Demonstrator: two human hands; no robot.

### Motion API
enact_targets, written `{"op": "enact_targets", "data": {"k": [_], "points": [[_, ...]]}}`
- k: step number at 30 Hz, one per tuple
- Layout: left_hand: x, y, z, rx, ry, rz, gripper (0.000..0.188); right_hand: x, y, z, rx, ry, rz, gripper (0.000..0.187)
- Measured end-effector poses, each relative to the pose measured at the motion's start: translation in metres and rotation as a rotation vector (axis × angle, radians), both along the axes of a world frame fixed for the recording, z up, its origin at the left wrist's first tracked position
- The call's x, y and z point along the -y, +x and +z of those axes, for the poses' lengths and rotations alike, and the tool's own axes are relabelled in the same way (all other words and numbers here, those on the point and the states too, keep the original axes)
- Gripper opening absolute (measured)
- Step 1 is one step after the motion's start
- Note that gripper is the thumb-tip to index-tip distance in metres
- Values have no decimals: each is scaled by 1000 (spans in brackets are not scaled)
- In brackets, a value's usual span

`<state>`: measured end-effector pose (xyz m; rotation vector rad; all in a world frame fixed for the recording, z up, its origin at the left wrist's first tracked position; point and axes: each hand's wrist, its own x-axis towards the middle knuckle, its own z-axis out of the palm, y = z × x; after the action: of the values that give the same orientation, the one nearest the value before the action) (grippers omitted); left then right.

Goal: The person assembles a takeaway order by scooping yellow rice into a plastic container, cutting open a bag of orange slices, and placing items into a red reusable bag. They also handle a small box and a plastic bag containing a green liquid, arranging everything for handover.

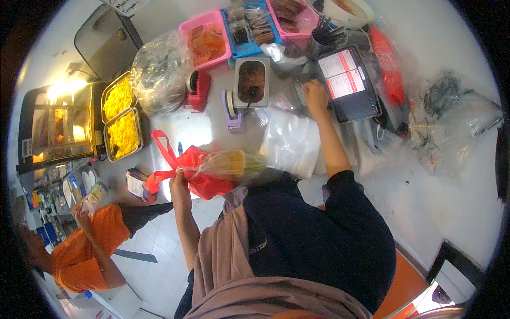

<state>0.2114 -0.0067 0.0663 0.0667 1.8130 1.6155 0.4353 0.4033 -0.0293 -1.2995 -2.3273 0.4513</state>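
My left hand (179, 182) is closed on a red plastic bag (204, 173), whose loop handles stand up to its left. Against the red bag lies a clear plastic bag with yellow-orange contents (226, 162); whether my fingers grip it too I cannot tell. My right hand (314, 97) reaches to the far side, just left of a tablet (348, 82) with a lit screen. Its fingers are curled at a small dark clear-covered thing (299, 87), and what they hold is hidden. Below that hand lies a stack of clear plastic bags (291, 141).
A metal tub of brown sauce (252, 82), a purple tape dispenser (232, 112) and a red one (197, 91) stand mid-counter. Pink (204, 40) and blue baskets (252, 29) line the back. Yellow food trays (123, 133) sit left, near a person in orange (87, 250).
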Motion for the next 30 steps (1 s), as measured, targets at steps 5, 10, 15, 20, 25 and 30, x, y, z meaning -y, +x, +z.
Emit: {"op": "enact_targets", "data": {"k": [5,10,15,20,25,30], "points": [[0,-4,-8,7,5,14,30,7,12,13,-338,-156,-61,15],[12,-12,-14,235,327,-56,32,-1,28,31,-35,257,-77,21],[11,-20,-9,383,301,-88,32,-33,49,17,361,330,-104,36],[19,-22,-13,504,338,21,29,-40,66,33,401,363,-263,35],[12,-19,-9,454,295,52,21,-39,69,32,348,346,-127,34],[20,-23,-20,426,373,-22,20,-42,59,15,334,325,65,38]]}}
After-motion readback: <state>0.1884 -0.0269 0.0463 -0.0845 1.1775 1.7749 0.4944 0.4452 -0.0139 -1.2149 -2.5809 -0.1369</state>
